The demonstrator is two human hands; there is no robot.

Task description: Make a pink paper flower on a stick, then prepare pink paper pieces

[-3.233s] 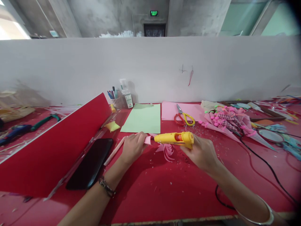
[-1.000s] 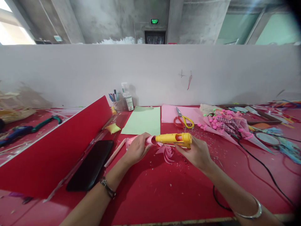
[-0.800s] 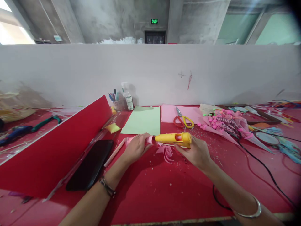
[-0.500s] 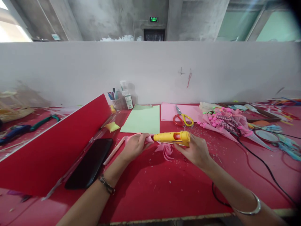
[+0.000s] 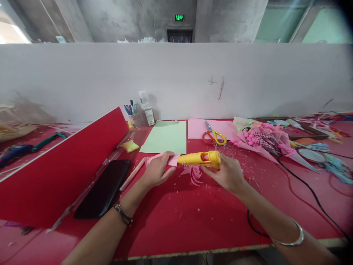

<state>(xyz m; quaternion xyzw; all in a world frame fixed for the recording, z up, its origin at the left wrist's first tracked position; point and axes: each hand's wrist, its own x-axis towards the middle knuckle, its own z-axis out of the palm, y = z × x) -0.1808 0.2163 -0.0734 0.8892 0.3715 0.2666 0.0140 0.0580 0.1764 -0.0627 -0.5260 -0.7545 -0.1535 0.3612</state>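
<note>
My right hand [image 5: 227, 173] is closed around a yellow hot glue gun [image 5: 197, 159], whose nozzle points left. The nozzle end meets the edge of a piece of pink paper [image 5: 173, 160]. My left hand [image 5: 157, 170] pinches that paper between thumb and fingers, and part of it is hidden beneath the hand. Below the glue gun lies a curled, fringed pink paper piece [image 5: 195, 175] on the red tabletop [image 5: 176, 224]. A pale pink rolled paper stick [image 5: 134, 173] rests left of my left hand.
Behind my hands are a light green sheet [image 5: 165, 136], pink sheets [image 5: 197, 129] and scissors [image 5: 214, 137]. Left are a black phone [image 5: 103, 189] and a slanted red board [image 5: 63, 173]. Pink paper cones [image 5: 264, 141] and a black cord [image 5: 309, 191] lie right.
My left thumb has moved down away from the fingers, and more of the pink paper shows at the nozzle. The view has tilted slightly; the glue gun stays in my right hand.
</note>
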